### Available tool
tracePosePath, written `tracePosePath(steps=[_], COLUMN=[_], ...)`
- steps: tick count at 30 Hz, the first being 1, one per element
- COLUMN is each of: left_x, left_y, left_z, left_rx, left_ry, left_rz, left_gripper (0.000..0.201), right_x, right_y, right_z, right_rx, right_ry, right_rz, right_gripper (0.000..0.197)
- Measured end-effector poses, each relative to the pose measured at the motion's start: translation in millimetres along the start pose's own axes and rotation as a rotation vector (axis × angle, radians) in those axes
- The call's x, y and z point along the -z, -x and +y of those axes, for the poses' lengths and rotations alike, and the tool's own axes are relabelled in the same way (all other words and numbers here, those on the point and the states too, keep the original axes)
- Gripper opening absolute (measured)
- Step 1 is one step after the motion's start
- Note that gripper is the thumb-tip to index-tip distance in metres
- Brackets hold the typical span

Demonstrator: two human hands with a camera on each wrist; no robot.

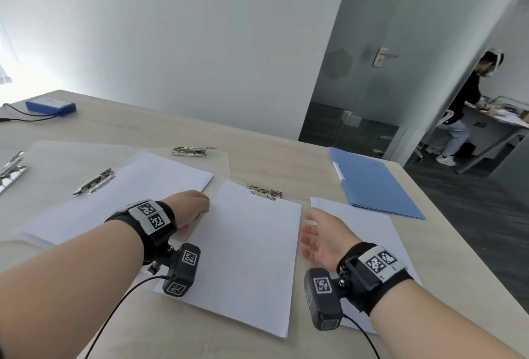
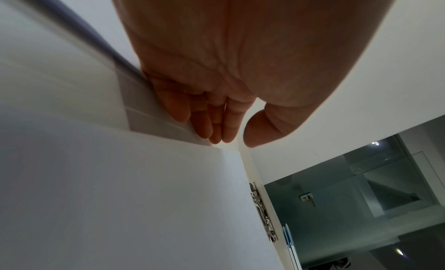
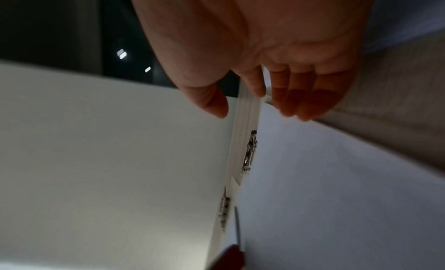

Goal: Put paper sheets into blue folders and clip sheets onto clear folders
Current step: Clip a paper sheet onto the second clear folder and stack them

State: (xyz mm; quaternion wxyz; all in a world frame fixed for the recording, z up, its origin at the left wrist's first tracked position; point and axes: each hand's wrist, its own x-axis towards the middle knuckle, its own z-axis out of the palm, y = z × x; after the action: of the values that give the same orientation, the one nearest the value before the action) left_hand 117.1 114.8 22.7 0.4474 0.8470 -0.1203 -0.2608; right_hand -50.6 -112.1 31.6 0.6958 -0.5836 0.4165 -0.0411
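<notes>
No readable writing shows on the sheets or folders. A white paper sheet lies under a metal clip on a clear folder on the pale wood table, between the two hands. The left hand, fingers relaxed, rests at its left edge; the right hand hovers open at its right edge. A blue folder lies flat beyond the right hand.

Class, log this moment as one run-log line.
left hand: open, at clipped sheet's left edge | right hand: open, right edge | blue folder: untouched

Bright window glare far left; dim, blurred, edge-warped wrist views.
</notes>
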Motion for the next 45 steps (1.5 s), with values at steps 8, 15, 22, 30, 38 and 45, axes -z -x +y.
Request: tracePosePath(steps=[8, 15, 22, 30, 38, 45], left_x=[1, 0, -1, -1, -9, -10], left_y=[0, -3, -3, 0, 26, 54], left_z=[2, 0, 0, -4, 0, 27], left_rx=[-0.015, 0.013, -0.024, 0.024, -0.11, -0.211], left_ry=[-0.046, -0.032, -0.041, 0.051, 0.29, 0.424], left_rz=[-0.03, -0.02, -0.014, 0.017, 0.092, 0.046], left_gripper=[0.015, 0.015, 0.017, 0.011, 0.022, 0.021], right_x=[-2, -2, -3, -18, 8, 57], right_y=[6, 7, 16, 52, 53, 46], right_z=[0, 2, 6, 38, 25, 7], right_rx=[0.119, 0.098, 0.017, -0.013, 0.158, 0.283], right_ry=[0.095, 0.036, -0.221, 0.057, -0.039, -0.215], right_rz=[0.038, 0.074, -0.107, -0.459, -0.424, -0.311], right_gripper=[0.03, 0.028, 0.029, 0.03, 0.035, 0.029])
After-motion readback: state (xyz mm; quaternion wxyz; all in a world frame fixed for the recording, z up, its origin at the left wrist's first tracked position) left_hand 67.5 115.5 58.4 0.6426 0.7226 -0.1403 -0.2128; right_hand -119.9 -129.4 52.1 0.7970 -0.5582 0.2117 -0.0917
